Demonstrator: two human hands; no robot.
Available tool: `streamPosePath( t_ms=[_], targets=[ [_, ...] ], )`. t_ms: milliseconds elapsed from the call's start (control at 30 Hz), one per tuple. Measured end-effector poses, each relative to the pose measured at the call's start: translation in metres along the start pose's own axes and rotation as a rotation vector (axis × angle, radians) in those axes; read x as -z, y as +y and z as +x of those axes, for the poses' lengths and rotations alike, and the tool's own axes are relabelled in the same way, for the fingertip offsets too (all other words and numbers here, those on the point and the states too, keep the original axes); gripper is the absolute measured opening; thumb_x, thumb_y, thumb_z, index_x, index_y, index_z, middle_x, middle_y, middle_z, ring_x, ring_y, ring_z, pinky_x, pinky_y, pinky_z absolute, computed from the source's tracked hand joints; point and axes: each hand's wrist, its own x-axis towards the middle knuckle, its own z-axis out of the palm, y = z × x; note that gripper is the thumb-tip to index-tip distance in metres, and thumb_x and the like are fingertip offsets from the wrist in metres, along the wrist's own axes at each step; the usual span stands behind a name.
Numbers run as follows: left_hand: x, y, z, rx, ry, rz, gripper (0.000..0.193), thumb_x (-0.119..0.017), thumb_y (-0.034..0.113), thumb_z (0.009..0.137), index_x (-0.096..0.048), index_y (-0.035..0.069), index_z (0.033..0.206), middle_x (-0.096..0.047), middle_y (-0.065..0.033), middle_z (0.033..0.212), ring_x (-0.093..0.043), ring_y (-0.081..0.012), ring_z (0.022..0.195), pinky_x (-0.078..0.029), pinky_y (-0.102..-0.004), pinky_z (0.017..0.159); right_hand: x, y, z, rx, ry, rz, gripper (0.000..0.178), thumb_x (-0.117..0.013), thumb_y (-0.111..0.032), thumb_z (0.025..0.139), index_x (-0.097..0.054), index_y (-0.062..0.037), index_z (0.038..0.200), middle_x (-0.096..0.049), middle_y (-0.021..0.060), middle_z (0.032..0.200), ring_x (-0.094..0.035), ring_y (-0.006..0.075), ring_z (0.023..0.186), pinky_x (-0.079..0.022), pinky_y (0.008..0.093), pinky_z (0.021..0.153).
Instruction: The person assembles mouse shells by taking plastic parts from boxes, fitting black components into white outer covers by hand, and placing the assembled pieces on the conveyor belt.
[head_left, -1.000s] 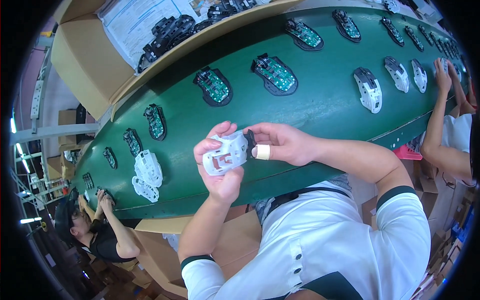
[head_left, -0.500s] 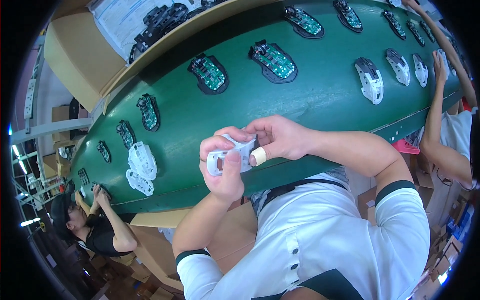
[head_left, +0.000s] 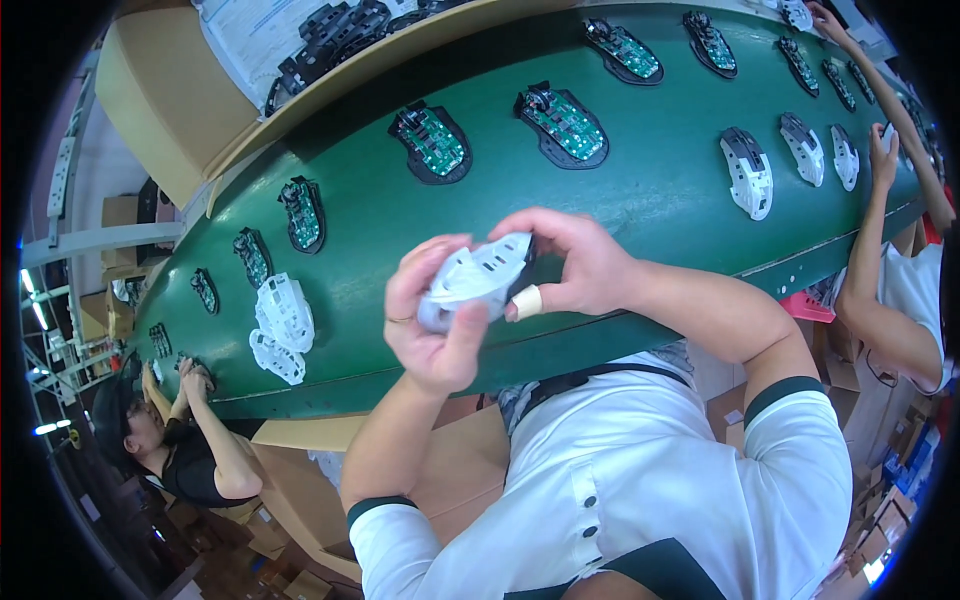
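Observation:
A white computer mouse shell (head_left: pixel 476 274) with slots in its curved back is held up between my hands, over the near edge of the green bench. My left hand (head_left: pixel 432 335) wraps round its left end, thumb on the near side. My right hand (head_left: pixel 585 262) pinches the dark right end; a pale bandage covers the thumb. Part of the shell is hidden by my fingers. On the bench to the left lie two white shells (head_left: pixel 284 312), overlapping. Mouse bases with green circuit boards (head_left: pixel 564 126) lie beyond my hands.
Several white shells with dark fronts (head_left: pixel 748 172) stand in a row at the right. A cardboard box (head_left: pixel 170 95) with black parts (head_left: pixel 330 40) sits at the far left. Co-workers' arms (head_left: pixel 868 290) reach in at the right; another person (head_left: pixel 190 455) works at the left.
The white shell has turned in my hands, so its slotted outer back now shows instead of its open inside. My right hand has risen slightly. The bench items have shifted a little in view.

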Motion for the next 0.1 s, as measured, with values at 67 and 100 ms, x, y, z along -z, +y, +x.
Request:
streamPosePath(
  t_ms=[67, 100],
  targets=[
    [0.020, 0.000, -0.002, 0.063, -0.077, 0.171, 0.054, -0.067, 0.015, 0.098, -0.044, 0.000, 0.145, -0.054, -0.0271, 0.136, -0.060, -0.0317, 0.123, -0.048, -0.0464, 0.107, 0.011, -0.001, 0.000, 0.109, 0.004, -0.252, 0.064, -0.088, -0.012, 0.082, -0.057, -0.0037, 0.137, -0.068, 0.0101, 0.126, -0.069, 0.0261, 0.109, -0.057, 0.0367, 0.096],
    [0.031, 0.003, -0.003, 0.131, -0.150, 0.343, 0.054, -0.065, 0.020, 0.101, -0.043, 0.002, 0.146, -0.051, -0.0264, 0.143, -0.058, -0.0302, 0.128, -0.045, -0.0491, 0.111, 0.016, 0.000, -0.001, 0.213, 0.004, -0.501, 0.064, -0.088, -0.018, 0.085, -0.056, -0.0058, 0.140, -0.067, 0.0112, 0.132, -0.070, 0.0318, 0.110, -0.057, 0.0372, 0.097]
  ],
)
